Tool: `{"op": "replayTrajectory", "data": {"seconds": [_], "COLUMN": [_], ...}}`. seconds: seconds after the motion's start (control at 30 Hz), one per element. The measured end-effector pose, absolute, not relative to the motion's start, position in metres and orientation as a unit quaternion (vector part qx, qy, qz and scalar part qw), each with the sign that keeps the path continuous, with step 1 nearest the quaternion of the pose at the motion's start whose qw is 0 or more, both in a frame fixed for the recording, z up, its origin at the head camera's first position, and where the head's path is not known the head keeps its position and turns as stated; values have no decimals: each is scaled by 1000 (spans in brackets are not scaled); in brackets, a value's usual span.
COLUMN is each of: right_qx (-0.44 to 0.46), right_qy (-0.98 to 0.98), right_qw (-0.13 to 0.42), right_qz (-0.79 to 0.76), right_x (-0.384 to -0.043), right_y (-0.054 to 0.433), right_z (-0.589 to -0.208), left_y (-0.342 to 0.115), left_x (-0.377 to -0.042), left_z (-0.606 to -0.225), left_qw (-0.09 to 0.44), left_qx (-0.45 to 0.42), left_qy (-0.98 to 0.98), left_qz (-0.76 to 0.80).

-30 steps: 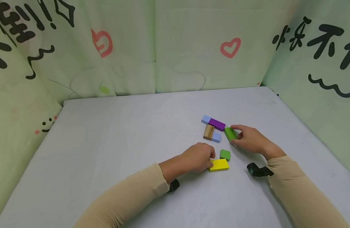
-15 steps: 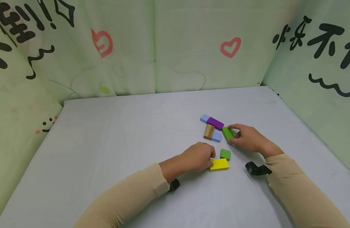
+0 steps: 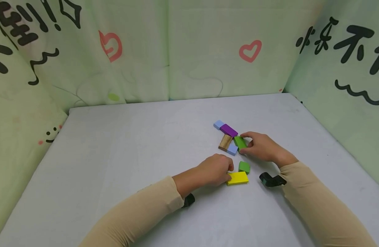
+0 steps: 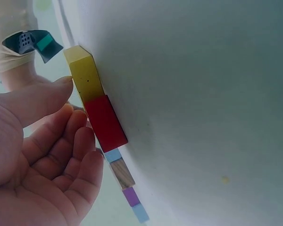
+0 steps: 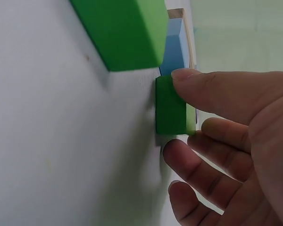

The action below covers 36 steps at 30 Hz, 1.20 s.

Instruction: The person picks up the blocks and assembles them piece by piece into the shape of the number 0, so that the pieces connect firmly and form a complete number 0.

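Observation:
My right hand (image 3: 264, 147) pinches a long green block (image 3: 240, 143), thumb at its near end and a fingertip at its far end. That block lies up against a purple block (image 3: 228, 130) and a light blue block (image 3: 232, 149). A wooden block (image 3: 225, 142) sits beside the blue one. My left hand (image 3: 211, 170) has its thumb on a yellow block (image 3: 237, 178), fingers curled close over a red block (image 4: 106, 123) that the hand hides from the head view. Behind the yellow block stands a smaller green block (image 3: 244, 167).
Another light blue block (image 3: 218, 125) adjoins the purple block's far end. All the blocks are on a white-covered table (image 3: 130, 154). Pale green printed curtains (image 3: 192, 51) enclose its back and sides. A black wrist device (image 3: 272, 179) sits below the right sleeve.
My right hand has slid left with the long green block, which now meets the lower blue block. The purple and upper blue blocks have shifted left and away. My left hand has stayed put.

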State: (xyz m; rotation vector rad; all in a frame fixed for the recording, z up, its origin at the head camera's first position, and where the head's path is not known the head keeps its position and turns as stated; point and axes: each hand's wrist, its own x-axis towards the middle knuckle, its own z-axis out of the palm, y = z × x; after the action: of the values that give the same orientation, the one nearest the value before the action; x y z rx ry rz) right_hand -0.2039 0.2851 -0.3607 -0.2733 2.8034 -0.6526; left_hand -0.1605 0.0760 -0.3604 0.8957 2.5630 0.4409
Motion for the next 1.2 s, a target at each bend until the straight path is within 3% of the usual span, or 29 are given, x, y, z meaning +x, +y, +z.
{"op": "replayTrajectory", "data": {"seconds": [1.2], "right_qx": [-133], "right_qy": [961], "right_qw": [116], "right_qz": [-212], "right_x": [-218], "right_y": [250], "right_z": [-361], "left_y": [73], "left_x": [-163], "left_z": [-363], "left_qw": [180], "left_qx": [347], "left_qy": [904], "left_qz": [172]}}
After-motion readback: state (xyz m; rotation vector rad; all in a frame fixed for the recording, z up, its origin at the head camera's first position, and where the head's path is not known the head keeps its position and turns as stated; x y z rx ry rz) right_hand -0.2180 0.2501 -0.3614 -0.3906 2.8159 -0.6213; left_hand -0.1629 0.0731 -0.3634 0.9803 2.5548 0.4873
